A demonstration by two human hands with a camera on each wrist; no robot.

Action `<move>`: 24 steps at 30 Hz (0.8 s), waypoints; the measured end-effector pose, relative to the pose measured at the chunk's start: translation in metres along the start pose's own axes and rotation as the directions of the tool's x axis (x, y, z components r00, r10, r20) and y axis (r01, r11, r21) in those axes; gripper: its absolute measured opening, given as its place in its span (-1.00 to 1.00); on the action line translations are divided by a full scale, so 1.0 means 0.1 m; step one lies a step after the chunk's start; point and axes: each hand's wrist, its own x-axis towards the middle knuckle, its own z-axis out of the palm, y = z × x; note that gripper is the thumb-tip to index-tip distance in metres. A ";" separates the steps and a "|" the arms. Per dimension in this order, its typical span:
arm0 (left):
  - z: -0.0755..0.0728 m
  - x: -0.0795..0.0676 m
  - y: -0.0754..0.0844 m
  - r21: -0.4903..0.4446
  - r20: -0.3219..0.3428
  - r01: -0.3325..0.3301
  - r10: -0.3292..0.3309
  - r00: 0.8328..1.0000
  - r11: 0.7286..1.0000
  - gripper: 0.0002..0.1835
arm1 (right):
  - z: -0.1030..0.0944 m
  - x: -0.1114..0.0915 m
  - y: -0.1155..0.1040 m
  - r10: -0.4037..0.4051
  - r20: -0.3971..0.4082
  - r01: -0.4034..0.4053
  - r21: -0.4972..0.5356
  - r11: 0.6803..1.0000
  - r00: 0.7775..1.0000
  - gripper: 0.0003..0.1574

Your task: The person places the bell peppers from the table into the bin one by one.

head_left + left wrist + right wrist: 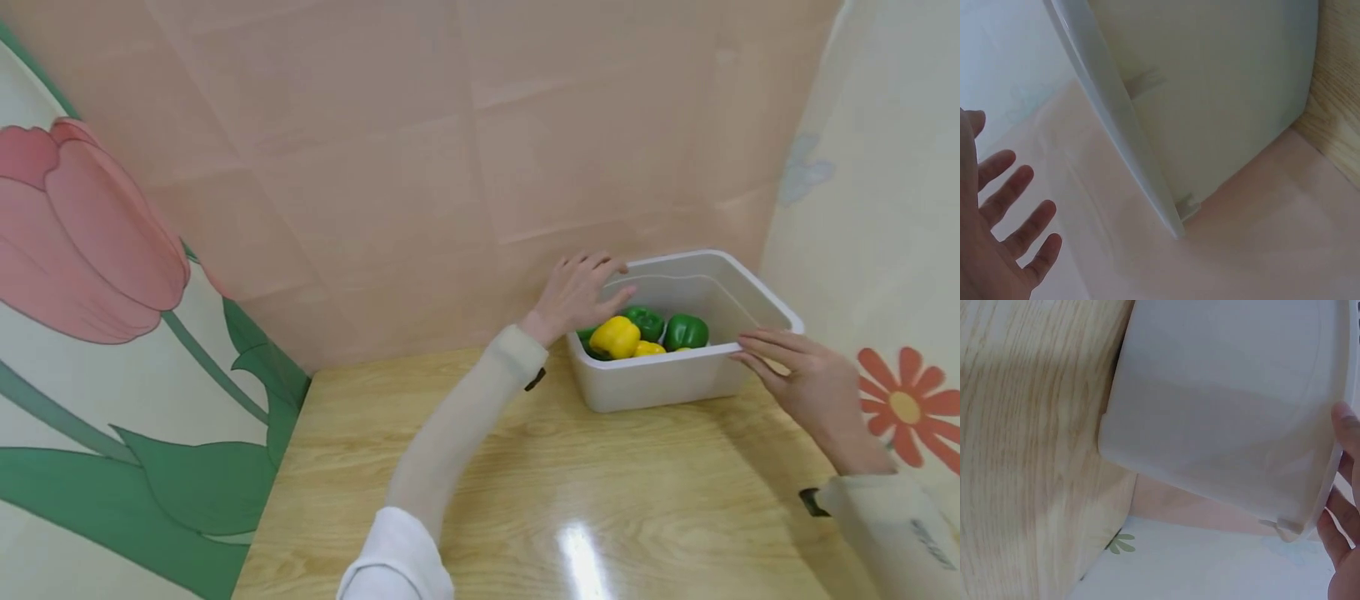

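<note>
A white plastic bin stands on the table at the right, with yellow bell peppers and green bell peppers inside. Above its left end is my left hand, fingers spread and nothing held. The left wrist view shows that hand apart from the bin's rim. My right hand pinches the rim at the near right corner. In the right wrist view the thumb lies on the bin's outer wall, the other fingers across the rim. Some peppers are partly hidden by the near wall.
The wood-grain table spreads in front of and left of the bin. A pinkish backdrop rises behind it. Close on the right is a wall with a printed red flower; a tulip print covers the left side.
</note>
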 end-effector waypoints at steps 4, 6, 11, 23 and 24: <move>-0.03 -0.08 -0.06 0.018 0.000 0.008 -0.008 1.000 1.000 -0.45 | -0.01 0.04 -0.02 -0.014 0.028 0.013 0.019 1.000 1.000 -0.13; -0.04 -0.11 -0.09 0.030 -0.003 0.017 -0.016 1.000 0.999 -0.45 | -0.02 0.07 -0.03 -0.025 0.057 0.024 0.014 1.000 0.998 -0.07; -0.07 -0.20 -0.14 0.015 -0.005 0.036 -0.036 0.999 0.999 -0.43 | -0.03 0.16 -0.04 -0.030 0.097 0.025 0.046 0.999 0.995 0.01; -0.08 -0.44 -0.24 -0.040 0.035 0.088 -0.087 0.996 0.995 -0.32 | -0.06 0.34 -0.11 0.034 0.237 -0.043 0.034 0.998 0.971 -0.19; -0.08 -0.46 -0.26 -0.036 0.039 0.095 -0.094 0.995 0.995 -0.31 | -0.06 0.36 -0.12 0.032 0.243 -0.042 0.039 0.998 0.970 -0.18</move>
